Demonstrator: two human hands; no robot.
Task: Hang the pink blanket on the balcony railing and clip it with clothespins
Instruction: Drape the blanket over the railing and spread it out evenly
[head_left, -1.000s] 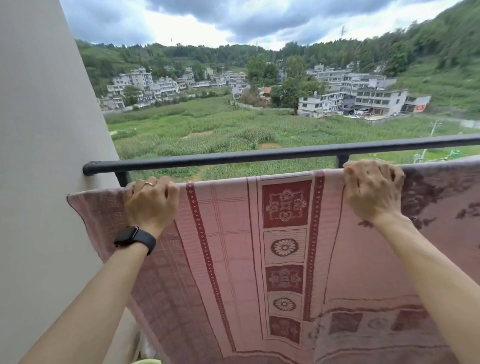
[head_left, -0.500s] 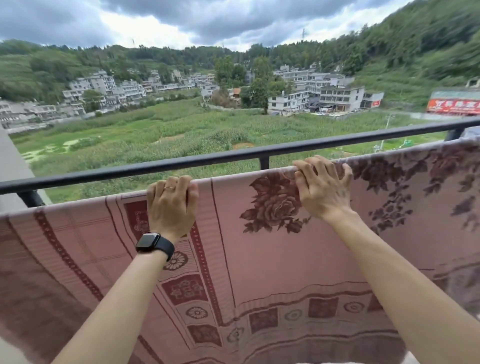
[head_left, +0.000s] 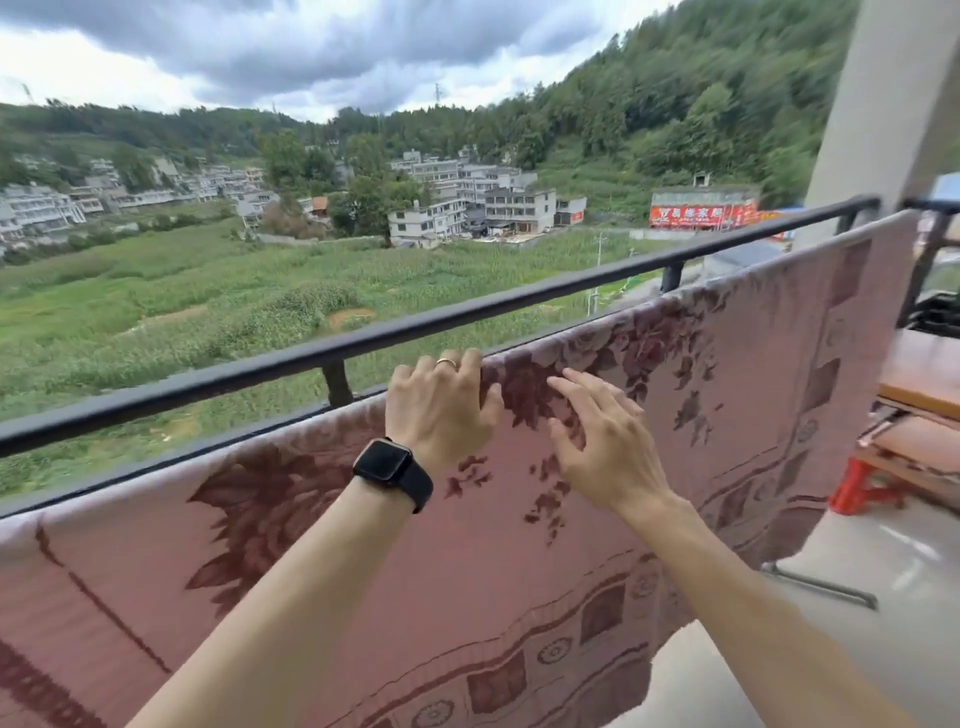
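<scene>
left fingers (head_left: 470, 366) curled over blanket (head_left: 519, 561) top edge, gripping it | right fingers (head_left: 576, 391) spread loose, holding nothing, close against blanket face | blanket draped just below railing (head_left: 363, 343), hanging on near side

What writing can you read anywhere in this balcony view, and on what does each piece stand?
Red banner on the far building: pale characters, too blurred to read.
Small red sign on a nearer house: too small to read.
Watch: screen dark, no text.
</scene>
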